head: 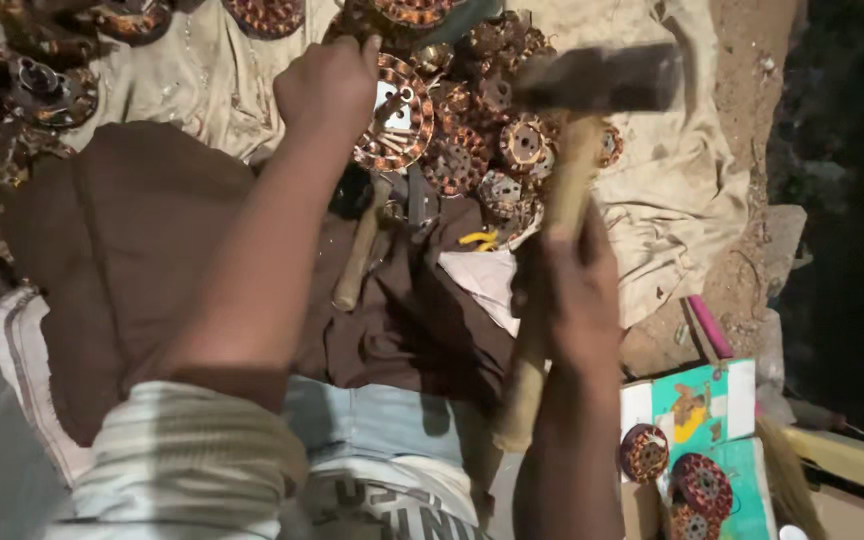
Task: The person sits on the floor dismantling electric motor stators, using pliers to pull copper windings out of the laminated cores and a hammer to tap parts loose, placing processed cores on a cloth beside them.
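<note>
A heap of copper-wound motor stators (482, 140) crowds the far middle of the cloth (672, 170). More stators (42, 90) line its far-left edge. A spare hammer (362, 245) lies across the brown-clad lap (122, 240). Bare cloth stays open along the right edge, beside the raised hammer (592, 80).

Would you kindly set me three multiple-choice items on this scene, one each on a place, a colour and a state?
1. Where does the spare hammer lie?
A. on the brown cloth
B. on the box
C. in a bucket

2. What colour are the windings on the motor stators?
A. green
B. copper
C. white

3. How is the right hand's hammer held?
A. laid flat
B. raised, head blurred
C. hanging from a hook

Answers: 1 A, its handle rests on that cloth below the left hand; 2 B, the coils shine reddish copper; 3 B, the head is up over the pile.
</note>
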